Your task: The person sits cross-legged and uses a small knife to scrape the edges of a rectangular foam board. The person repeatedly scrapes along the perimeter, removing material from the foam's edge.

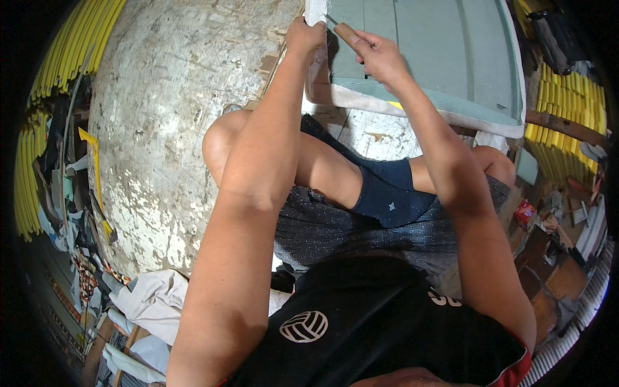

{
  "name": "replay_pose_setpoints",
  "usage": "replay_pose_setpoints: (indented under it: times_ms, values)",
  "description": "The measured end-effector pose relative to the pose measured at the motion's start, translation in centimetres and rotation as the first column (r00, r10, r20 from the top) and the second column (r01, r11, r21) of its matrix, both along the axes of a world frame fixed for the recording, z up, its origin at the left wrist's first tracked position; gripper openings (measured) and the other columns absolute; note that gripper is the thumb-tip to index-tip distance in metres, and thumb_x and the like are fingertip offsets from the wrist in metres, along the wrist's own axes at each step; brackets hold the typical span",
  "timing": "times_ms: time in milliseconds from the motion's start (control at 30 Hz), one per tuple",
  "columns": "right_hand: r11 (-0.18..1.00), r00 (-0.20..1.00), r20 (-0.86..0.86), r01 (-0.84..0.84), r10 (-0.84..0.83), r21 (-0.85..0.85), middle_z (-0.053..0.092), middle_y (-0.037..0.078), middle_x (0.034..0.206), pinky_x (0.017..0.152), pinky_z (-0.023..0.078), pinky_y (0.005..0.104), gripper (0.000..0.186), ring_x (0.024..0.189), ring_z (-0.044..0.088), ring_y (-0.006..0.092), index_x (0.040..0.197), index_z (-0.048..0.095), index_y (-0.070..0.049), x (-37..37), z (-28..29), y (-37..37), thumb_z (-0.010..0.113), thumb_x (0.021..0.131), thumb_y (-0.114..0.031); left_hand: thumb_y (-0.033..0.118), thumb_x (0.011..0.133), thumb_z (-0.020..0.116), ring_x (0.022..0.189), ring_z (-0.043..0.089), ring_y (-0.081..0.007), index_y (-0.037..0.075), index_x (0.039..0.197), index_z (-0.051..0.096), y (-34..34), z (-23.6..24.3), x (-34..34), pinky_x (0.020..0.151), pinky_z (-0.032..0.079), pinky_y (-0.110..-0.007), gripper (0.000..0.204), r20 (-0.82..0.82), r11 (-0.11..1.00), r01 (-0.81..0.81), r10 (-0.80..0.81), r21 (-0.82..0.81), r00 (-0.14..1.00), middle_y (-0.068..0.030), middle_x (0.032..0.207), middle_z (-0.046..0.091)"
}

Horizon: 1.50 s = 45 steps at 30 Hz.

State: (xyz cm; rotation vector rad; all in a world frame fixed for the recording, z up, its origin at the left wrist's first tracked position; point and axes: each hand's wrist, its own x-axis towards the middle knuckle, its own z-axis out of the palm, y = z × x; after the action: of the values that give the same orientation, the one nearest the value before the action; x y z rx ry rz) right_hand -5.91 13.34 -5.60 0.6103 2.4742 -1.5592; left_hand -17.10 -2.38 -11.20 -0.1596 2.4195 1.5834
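My right hand (380,58) is closed around a wooden-handled tool (347,35), whose narrow metal tip points up and left at the panel's white edge. Whether that tip is a blade or a spike is too small to tell. At the panel's left edge my left hand (305,37) grips the white fabric border (316,13), its fingers bent over it and partly hidden. The flat panel (425,51) is grey-green with white cloth folded round its sides. It lies beyond my knees, running out of view at the top.
I sit on a worn, paint-scuffed surface (155,129). Stacked yellow pieces (71,51) stand at far left, with more yellow pieces (570,103) at right. A yellow-handled saw-like tool (95,174) leans at the left edge. Crumpled pale cloth (151,300) lies lower left; scraps fill the right side.
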Motion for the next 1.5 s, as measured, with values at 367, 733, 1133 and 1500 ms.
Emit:
replay_pose_setpoints:
  times_ms: [367, 733, 1133, 1500]
  values:
    - [0.978, 0.991, 0.005, 0.137, -0.137, -0.155, 0.065, 0.002, 0.086, 0.049, 0.042, 0.0239, 0.052, 0.059, 0.05, 0.0076, 0.142, 0.062, -0.011, 0.5, 0.0, -2.1, 0.065, 0.098, -0.04, 0.021, 0.088, 0.074, 0.095, 0.069, -0.0296, -0.011, 0.135, 0.053, -0.2, 0.5, -0.2, 0.073, 0.056, -0.041, 0.061, 0.082, 0.998, 0.069, -0.069, -0.002, 0.994, -0.0239, 0.111, 0.069]
    - [0.552, 0.983, 0.167, 0.178, -0.07, -0.815, 0.069, 0.009, 0.09, 0.068, 0.057, 0.0366, 0.049, 0.078, 0.068, 0.0195, 0.148, 0.052, -0.009, 0.1, 1.0, -0.9, 0.053, 0.105, -0.033, 0.023, 0.09, 0.072, 0.094, 0.07, -0.0289, -0.009, 0.13, 0.059, 0.6, 0.7, 0.3, 0.076, 0.056, -0.039, 0.052, 0.02, 1.0, 0.008, -0.008, 0.0, 1.0, -0.0224, 0.11, 0.071]
    - [0.99, 0.994, 0.029, -0.104, 0.102, 0.092, 0.071, 0.02, 0.099, 0.069, 0.057, 0.0487, 0.04, 0.076, 0.071, 0.0375, 0.141, 0.063, -0.028, -0.1, 2.2, -2.0, 0.052, 0.102, -0.027, 0.02, 0.092, 0.071, 0.089, 0.068, -0.0252, -0.008, 0.129, 0.06, 0.1, -0.9, -0.3, 0.073, 0.055, -0.038, 0.048, 0.018, 0.999, -0.027, 0.027, 0.033, 0.999, -0.0184, 0.107, 0.07]
    - [0.568, 0.893, -0.182, -0.096, 0.412, 0.817, 0.059, 0.014, 0.102, 0.066, 0.06, 0.0461, 0.042, 0.076, 0.071, 0.0348, 0.139, 0.06, -0.027, 1.2, -0.1, -3.8, 0.06, 0.097, -0.024, 0.024, 0.092, 0.061, 0.085, 0.07, -0.0318, -0.007, 0.116, 0.067, -0.2, 0.0, -0.4, 0.074, 0.055, -0.042, 0.039, 0.165, 0.976, -0.101, 0.069, 0.195, 0.984, -0.0207, 0.098, 0.073]
